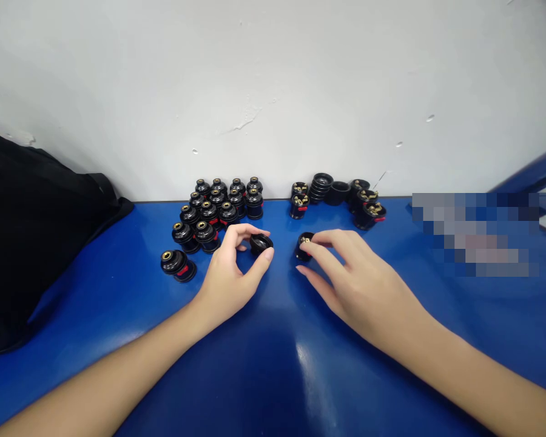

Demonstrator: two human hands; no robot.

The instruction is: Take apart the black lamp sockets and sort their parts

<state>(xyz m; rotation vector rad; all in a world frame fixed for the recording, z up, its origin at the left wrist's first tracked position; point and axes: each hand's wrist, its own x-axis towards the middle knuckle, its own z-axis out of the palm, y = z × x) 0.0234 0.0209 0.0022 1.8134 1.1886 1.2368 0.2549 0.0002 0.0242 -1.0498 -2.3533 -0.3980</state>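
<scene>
Mid-frame, my L hand [233,266] had the blk cap [261,244] pinched, left of the open-end-up socket [302,252]; my R hand [361,273] was nearer that, couldn't tell if gripping.

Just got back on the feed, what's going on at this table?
A person's left hand holds a black domed cap between its fingers. The right hand has its fingers at a black cup with brass contacts; whether they grip it isn't clear. The cap and cup are apart. Capped black fittings stand grouped to the left, with open cups toward the wall on the right.
</scene>
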